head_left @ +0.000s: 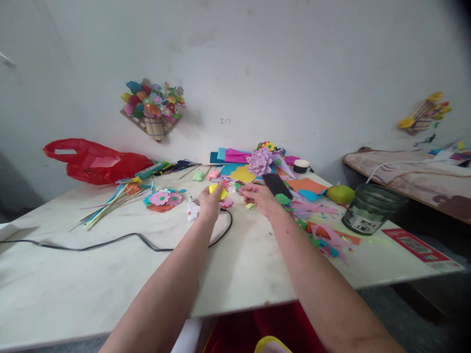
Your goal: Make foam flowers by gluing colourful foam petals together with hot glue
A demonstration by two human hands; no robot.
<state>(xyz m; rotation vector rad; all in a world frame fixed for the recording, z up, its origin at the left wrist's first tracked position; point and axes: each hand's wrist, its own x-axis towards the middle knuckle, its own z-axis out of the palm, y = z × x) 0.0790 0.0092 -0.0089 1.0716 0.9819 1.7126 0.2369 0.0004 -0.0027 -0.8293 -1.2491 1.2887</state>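
Observation:
Above the middle of the table, my left hand (210,200) is closed on a small yellow piece (212,188), which looks like craft foam. Its exact shape is partly hidden by the fingers. My right hand (257,197) is just to the right, with thumb and fingers pinched together. Whatever they hold, if anything, is too small to make out. Between and behind the hands lie small pink bits (227,201). A white crumpled piece (193,209) rests left of my left wrist. Beside my right hand lies a dark phone-like slab (277,186).
Foam flowers (162,198), thin strips (99,208) and a red bag (99,164) lie left. A black cable (121,241) crosses the table. Coloured sheets (239,156) and a purple flower (259,162) are behind; scraps (327,230), a green fruit (340,194) and a jar (371,211) stand right.

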